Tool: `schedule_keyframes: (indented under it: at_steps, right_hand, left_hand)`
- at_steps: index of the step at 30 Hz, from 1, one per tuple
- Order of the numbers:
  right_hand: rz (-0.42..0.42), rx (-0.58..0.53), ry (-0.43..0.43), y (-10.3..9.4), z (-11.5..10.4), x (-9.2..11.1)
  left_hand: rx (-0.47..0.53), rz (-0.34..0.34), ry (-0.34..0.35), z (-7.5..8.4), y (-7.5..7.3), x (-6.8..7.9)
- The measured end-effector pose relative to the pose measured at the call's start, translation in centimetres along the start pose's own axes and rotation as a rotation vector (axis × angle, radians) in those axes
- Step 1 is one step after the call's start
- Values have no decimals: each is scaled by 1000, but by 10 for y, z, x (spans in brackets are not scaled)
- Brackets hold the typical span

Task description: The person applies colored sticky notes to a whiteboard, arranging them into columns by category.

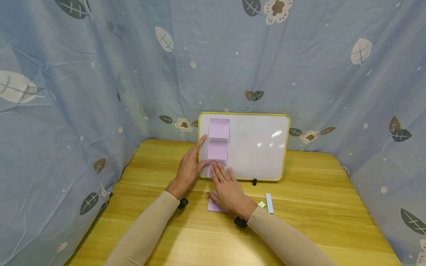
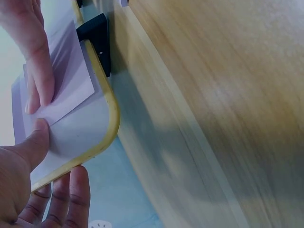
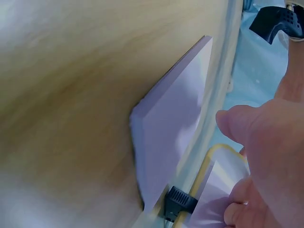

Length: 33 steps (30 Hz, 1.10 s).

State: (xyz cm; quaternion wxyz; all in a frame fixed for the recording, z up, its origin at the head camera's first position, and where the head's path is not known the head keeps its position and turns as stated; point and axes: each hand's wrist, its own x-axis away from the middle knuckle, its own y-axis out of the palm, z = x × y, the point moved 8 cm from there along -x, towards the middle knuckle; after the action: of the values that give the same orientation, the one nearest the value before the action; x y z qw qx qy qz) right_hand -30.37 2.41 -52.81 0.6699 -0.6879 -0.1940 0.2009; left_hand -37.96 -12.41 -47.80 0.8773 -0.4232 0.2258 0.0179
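Note:
A whiteboard with a yellow frame stands upright on the table, bearing a column of three light purple sticky notes down its left side. My left hand grips the board's left edge, thumb on the front and fingers behind the frame. With fingers nearly straight, my right hand presses the lowest sticky note onto the board near the bottom left corner. The left thumb tip touches this note's edge. Below the right palm lies a pad of purple sticky notes, partly hidden by that hand in the head view.
A small pale yellow note and a light blue strip lie on the wooden table right of the right wrist. Black feet support the board. A patterned blue curtain hangs behind and at both sides.

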Motion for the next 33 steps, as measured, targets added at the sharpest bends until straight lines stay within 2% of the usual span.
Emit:
schedule_keyframes:
  at_steps: [13,23,27,33]
  right_hand:
    - [6,-21,40,-2,24,18]
    - [-17,-25,111,-6,48,35]
    - [-22,-46,108,-5,51,39]
    - [30,-78,60,-10,51,42]
  left_hand:
    - [0,-8,-12,0,-2,-2]
    - [-7,-24,-24,-1,0,1]
    - [-23,-33,-32,-1,2,2]
    - [-56,-26,-23,1,3,1]
